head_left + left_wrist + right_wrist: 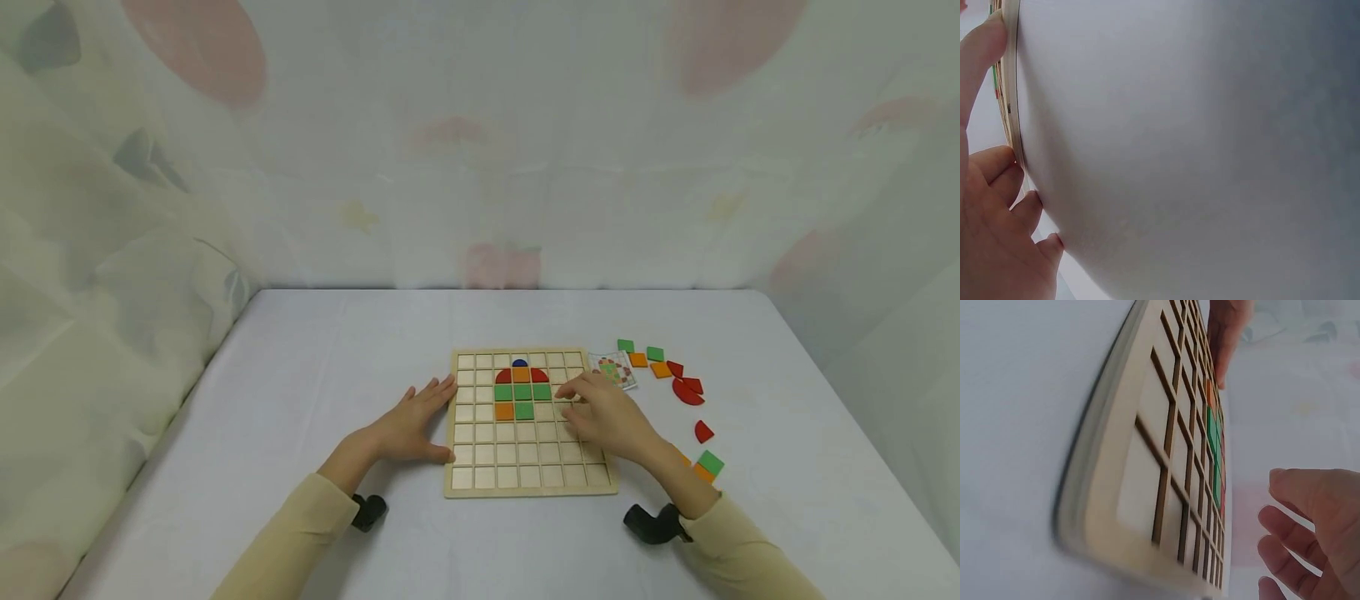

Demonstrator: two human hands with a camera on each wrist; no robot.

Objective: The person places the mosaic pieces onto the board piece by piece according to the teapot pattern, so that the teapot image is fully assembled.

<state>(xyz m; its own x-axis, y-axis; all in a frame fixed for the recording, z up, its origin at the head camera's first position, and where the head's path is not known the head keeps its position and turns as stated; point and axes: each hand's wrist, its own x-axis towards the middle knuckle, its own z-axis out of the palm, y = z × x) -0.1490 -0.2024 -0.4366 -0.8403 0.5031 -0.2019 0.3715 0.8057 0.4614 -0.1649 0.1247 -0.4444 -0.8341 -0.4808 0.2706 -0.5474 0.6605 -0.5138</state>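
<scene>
A square wooden grid board (531, 492) lies on the white table. In its upper middle sit a blue rounded piece (520, 363), red curved pieces (503, 377) either side of an orange square (521, 375), a row of green squares (522, 392), and below them another orange square (504, 412) beside a green one (524, 411). My left hand (408, 425) touches the board's left edge with thumb and fingers spread. Over the board's right side hovers my right hand (609, 415), its fingers loosely bent; the right wrist view shows thumb and fingers (1291, 531) apart, holding nothing.
A printed pattern card (615, 370) lies against the board's right edge. Loose green squares (626, 345), orange squares (661, 369) and red curved pieces (687, 392) are scattered to the right. Some pieces near the right forearm are partly hidden. White cloth walls stand behind and beside the table.
</scene>
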